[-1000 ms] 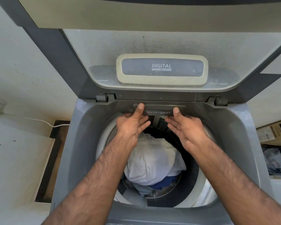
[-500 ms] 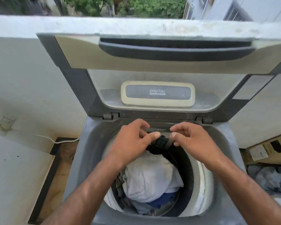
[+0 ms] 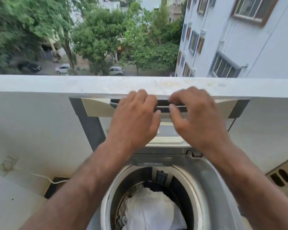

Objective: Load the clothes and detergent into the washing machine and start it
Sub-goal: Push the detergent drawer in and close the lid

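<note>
Both hands, left [image 3: 135, 121] and right [image 3: 198, 120], raised, fingers curled.

Washing machine lid [image 3: 93, 127] stands raised at 12 o'clock, against the balcony parapet [image 3: 56, 83]. Left hand [image 3: 135, 120] and right hand [image 3: 198, 120] curl at its dark handle [image 3: 163, 106], fingers bent; contact blurred. Drum [image 3: 196, 185] at 6 o'clock holds white clothes [image 3: 150, 211].

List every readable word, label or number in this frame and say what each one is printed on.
"Detergent": blurred but just legible, on the dark detergent drawer at the back rim of the washing machine.
Badge on the raised lid: hidden behind the left hand and right hand; unreadable.
Cardboard box at right: no legible print.
</note>
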